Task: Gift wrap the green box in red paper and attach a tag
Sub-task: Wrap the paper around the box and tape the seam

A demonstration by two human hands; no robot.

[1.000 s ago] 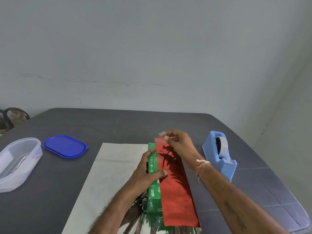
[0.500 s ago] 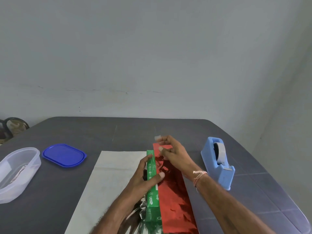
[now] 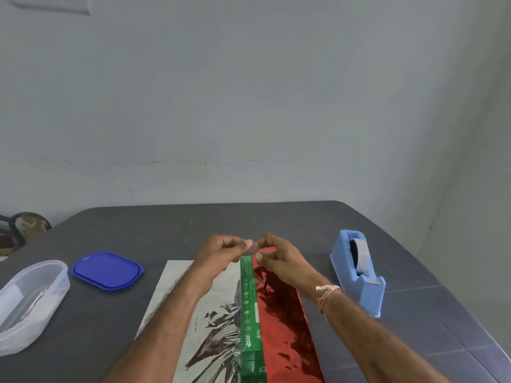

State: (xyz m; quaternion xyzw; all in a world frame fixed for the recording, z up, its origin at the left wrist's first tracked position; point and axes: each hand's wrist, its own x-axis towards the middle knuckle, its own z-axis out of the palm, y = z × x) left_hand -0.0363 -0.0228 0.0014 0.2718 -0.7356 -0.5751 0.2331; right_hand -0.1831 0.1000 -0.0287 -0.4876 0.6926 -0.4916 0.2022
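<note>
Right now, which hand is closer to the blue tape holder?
The right. The right hand is just left of the tape holder, over the red paper; the left hand is farther away, across the green box. Both pinch a tape piece.

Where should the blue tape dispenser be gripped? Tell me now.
Probably take the tape dispenser from above at its tall far end, grip spanning the two flat side walls. It stands upright, lengthwise away from the person; the cutter at the low near end is best avoided.
</note>
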